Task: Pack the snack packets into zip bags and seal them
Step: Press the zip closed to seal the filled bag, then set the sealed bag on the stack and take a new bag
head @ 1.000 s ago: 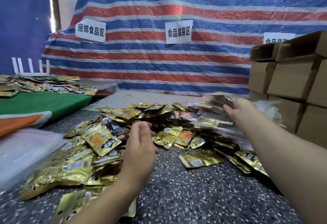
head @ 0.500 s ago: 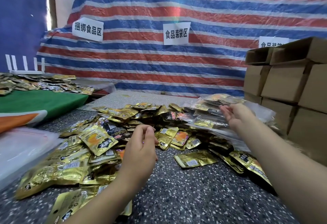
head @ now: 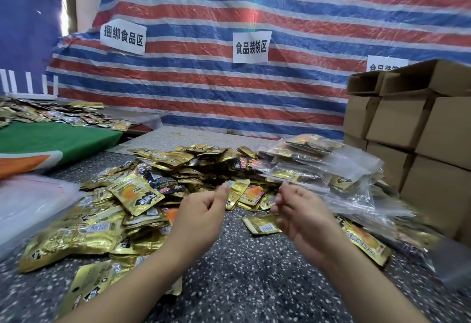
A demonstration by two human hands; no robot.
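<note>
Above the speckled desk (head: 242,284), both hands hover close together at the middle of the view, each with fingers loosely curled and nothing in them. The left hand (head: 201,210) has its thumb and forefinger nearly meeting, its fingertips just in front of a gold packet at the near edge of the heap; I cannot tell whether they touch it. The right hand (head: 300,208) faces it, palm turned inward, fingers relaxed and parted, hanging over a single gold snack packet (head: 261,223) that lies flat and alone on the desk.

By my judgement the step in hand is starting a fresh bag: fetch an empty zip bag, then gather packets. To do it well, one hand should hold the bag mouth wide while the other slides packets in flat and stacked the same way, so the strip above them stays free. Foil packets are slick and will fan out if grabbed in a loose bunch, so a small, squared stack is safer. Pressing the air out before running the fingers along the zip should give a full seal.

Left of the hands spreads the big heap of loose snack packets (head: 107,210), gold with some black ones among them. To the right, filled zip bags (head: 318,167) lie piled against each other, near the stacked cardboard boxes (head: 407,124). At the far left edge sits a stack of what look like empty clear bags (head: 28,203). Behind everything hangs a striped tarpaulin (head: 254,98) with paper signs.
</note>
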